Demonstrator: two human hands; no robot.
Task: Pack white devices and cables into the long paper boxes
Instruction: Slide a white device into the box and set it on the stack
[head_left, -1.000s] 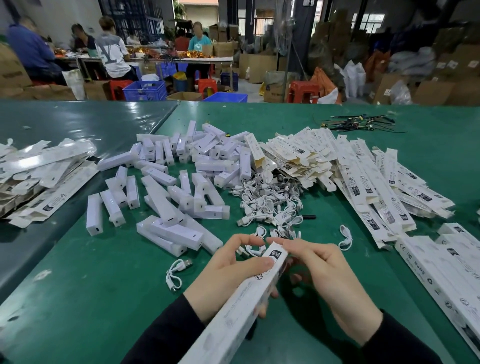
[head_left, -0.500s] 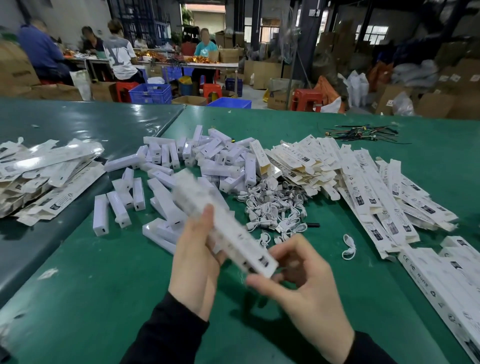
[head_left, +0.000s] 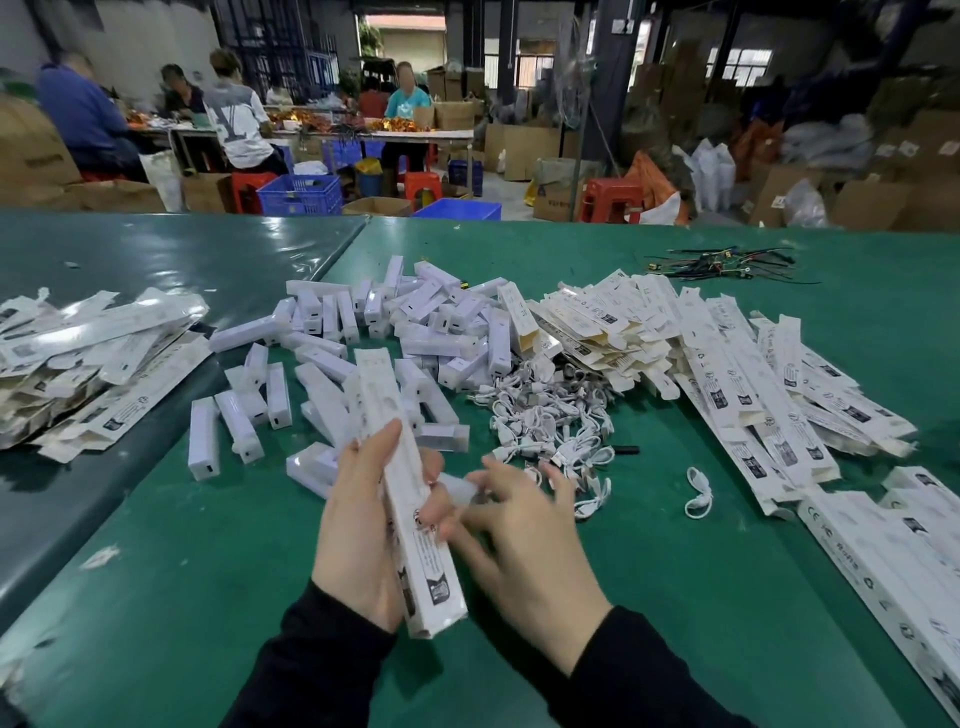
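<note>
A single head-worn wide-angle view looks forward and down, close over the green table (head_left: 156, 597).

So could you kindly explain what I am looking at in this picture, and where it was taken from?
There is no machine here: a person works with bare hands, and the camera sits on their head, looking forward and down. The left hand grips a long paper box. The right hand is blurred beside it; I cannot tell what it holds. On the green table lie white devices, a heap of white cables and flat boxes; more boxes lie at left. Other people work at a table far behind.
</note>
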